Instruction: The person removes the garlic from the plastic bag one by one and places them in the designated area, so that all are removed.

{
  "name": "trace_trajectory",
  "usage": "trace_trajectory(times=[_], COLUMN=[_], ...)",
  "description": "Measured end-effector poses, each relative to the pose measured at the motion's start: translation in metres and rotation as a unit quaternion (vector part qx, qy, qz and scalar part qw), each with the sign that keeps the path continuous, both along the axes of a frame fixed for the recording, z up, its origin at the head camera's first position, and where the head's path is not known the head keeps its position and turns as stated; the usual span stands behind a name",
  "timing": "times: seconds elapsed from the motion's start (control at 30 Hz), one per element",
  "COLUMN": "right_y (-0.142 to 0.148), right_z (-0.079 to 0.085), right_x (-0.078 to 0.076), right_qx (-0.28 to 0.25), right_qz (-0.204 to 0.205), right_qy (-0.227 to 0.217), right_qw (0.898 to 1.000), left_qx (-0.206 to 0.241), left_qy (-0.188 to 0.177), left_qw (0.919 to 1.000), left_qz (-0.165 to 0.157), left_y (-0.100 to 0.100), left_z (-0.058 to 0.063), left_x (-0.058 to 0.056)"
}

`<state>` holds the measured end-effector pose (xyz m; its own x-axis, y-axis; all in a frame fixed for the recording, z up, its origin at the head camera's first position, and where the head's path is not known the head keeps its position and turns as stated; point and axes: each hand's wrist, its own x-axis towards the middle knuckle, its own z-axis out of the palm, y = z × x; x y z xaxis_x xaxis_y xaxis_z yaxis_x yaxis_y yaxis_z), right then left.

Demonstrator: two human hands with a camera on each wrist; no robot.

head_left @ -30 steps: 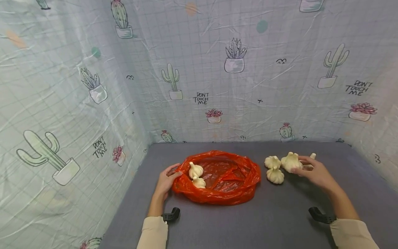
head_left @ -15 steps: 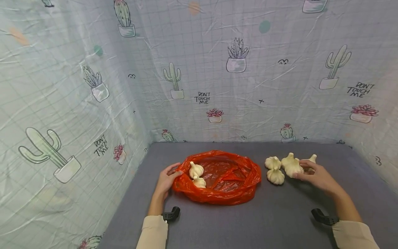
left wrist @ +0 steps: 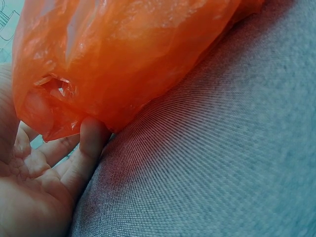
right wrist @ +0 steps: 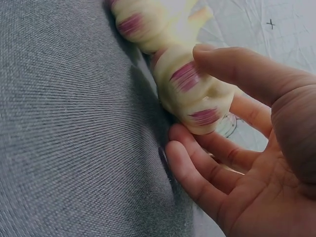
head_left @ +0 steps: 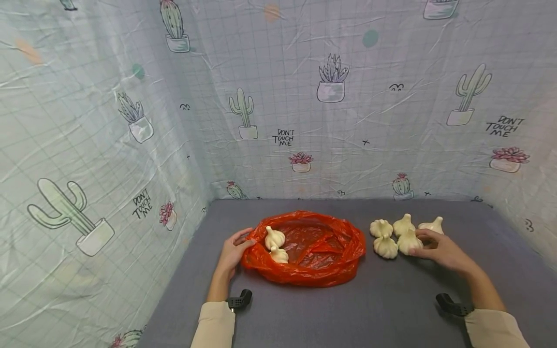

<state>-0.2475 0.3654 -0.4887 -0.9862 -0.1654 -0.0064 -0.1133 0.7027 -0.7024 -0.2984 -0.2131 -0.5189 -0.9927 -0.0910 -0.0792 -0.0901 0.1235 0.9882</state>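
My left hand [head_left: 232,252] grips the left end of a crumpled red plastic bag [head_left: 304,276], thumb over its edge; the left wrist view shows fingers under the bag's thin film [left wrist: 143,59]. Two garlic bulbs [head_left: 274,237] sit inside its wide mouth, at the left. At the right of the table, my right hand [head_left: 448,250] holds a garlic bulb [head_left: 409,243] between thumb and fingers, at the front of a small cluster. Seen from the right wrist, this bulb [right wrist: 185,91] is cream with purple streaks, thumb on its top and fingertips low on its side.
Against the held bulb stand other garlic bulbs: one in front left [head_left: 385,247], one at the back left [head_left: 381,228], one behind [head_left: 403,224]. Another bulb [head_left: 432,225] lies behind my right hand. A cactus-print curtain [head_left: 278,96] rises behind the grey table [head_left: 322,314].
My right hand has moved the garlic bulb toward me, down beside the front-left bulb. The bulb behind that hand shows more now. My left hand and the bag have stayed put.
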Motion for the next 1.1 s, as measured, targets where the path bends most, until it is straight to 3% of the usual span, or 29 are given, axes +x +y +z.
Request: trace_trajectory(times=[1.1], right_y=[-0.0006], right_z=[0.0005], right_x=[-0.0002], right_qx=[-0.016], right_qz=[0.014], right_qy=[-0.039], right_qw=[0.999], left_qx=[0.001], left_qy=[0.001], left_qw=[1.0000], left_qz=[0.001], left_y=[-0.0004], left_z=[0.0002], left_x=[0.0001])
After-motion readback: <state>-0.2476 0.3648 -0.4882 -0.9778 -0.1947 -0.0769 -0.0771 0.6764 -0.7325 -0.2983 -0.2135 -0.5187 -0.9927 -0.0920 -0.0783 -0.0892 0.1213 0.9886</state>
